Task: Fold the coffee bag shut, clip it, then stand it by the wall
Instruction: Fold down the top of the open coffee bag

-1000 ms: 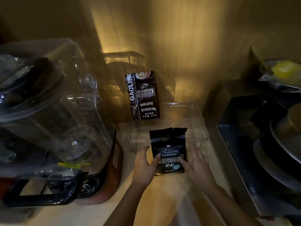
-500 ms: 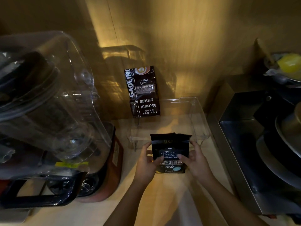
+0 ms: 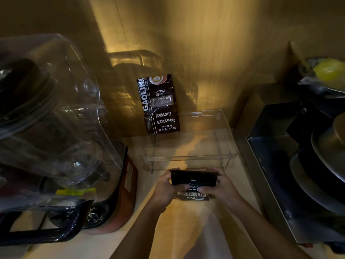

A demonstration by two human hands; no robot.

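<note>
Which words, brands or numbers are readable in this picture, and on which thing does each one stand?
Tall coffee bag standing by the wall:
"GAOLIN", cut off at the top edge
"BAKED.COFFEE"
"NET.WEIGHT:454g"
"454g", in the last line; the Chinese beside it is too small to read

Small coffee bag held in the left hand and right hand:
"ORIGINAL"
"MOUNT", partly covered by fingers
Script word and Chinese line: not readable

Yellow sticker on the blender: blurred

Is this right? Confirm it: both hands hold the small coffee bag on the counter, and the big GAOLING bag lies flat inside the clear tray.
Not quite. Both hands, left and right, do hold the small bag, but the head view shows the GAOLING bag standing upright against the wall, behind the clear tray, not flat inside it.
</note>
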